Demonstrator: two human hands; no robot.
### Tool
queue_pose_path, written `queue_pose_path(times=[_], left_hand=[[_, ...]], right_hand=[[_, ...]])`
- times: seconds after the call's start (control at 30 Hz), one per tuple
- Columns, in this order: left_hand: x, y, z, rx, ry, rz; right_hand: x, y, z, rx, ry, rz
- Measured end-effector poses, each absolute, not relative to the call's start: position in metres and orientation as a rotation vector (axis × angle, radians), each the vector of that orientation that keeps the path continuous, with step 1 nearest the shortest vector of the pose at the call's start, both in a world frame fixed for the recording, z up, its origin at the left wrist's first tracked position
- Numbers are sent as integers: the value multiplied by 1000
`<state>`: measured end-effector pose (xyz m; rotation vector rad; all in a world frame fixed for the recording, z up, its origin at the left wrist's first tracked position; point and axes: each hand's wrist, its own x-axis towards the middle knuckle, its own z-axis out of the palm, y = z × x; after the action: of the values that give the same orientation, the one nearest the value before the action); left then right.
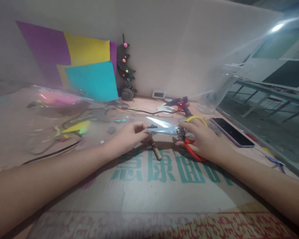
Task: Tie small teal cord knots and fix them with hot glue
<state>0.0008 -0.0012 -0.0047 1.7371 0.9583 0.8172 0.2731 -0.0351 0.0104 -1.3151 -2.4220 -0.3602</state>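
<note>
My right hand [204, 137] is wrapped around the handles of a pair of scissors [164, 130], one loop yellow and one red. The blades are spread apart and point left. My left hand [129, 137] is closed in a pinch on a small dark teal piece [153, 127], which lies between the blades and is partly covered by them. Just below the fingertips is a short brown stick [156, 151]; whether it is joined to the teal piece I cannot tell.
Behind the hands are a glue gun [176, 103] with a red light, a small white device [158, 94] and a dark decorated tree [127, 73]. A phone [231, 132] lies right. Coloured sheets [92, 81] lean on the wall; a plastic bag [57, 98] and scraps lie left.
</note>
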Motion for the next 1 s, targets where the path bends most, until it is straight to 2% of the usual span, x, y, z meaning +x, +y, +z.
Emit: queue_pose_path(times=[0.33,0.63,1.0], left_hand=[[0,-1,-5,1735,920,845],[-1,1,-7,1730,910,857],[-1,1,-6,1763,941,850]], right_hand=[[270,-39,11,-1289,-2403,-413],[268,-37,13,-1401,-2392,-243],[271,-35,10,-1384,-2397,-249]])
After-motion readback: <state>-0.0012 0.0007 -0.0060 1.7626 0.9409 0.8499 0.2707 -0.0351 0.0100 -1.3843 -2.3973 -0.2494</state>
